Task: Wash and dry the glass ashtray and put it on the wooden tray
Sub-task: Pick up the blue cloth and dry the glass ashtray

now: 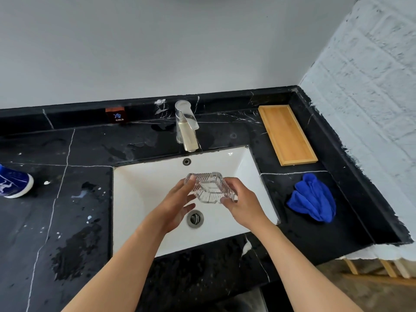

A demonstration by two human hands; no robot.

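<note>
— Where is the glass ashtray [209, 188] at this point?

— Over the middle of the white sink [135, 188], above the drain [195, 218], tilted so its ribbed side faces up. The person grips it from both sides: the left hand [177, 203] has thumb and fingers closed on its left edge, the right hand [242, 204] pinches its right edge with the fingers curled around.

— Is the washing under way?

— Hard to say. No stream shows under the faucet [186, 127] at the sink's back edge, so the tap looks shut. Whether the glass is wet cannot be told. Damp patches lie on the black countertop [78, 221] left of the sink, which hints that water has been used here.

— And the drying?

— Probably not begun. The blue cloth [313, 199] lies crumpled on the countertop by the sink's right edge, and neither hand touches it.

— What remains?

— Judging from this, at least the wiping and the placing. The wooden tray [287, 134] sits bare near the back right corner of the countertop, well apart from the ashtray.
</note>
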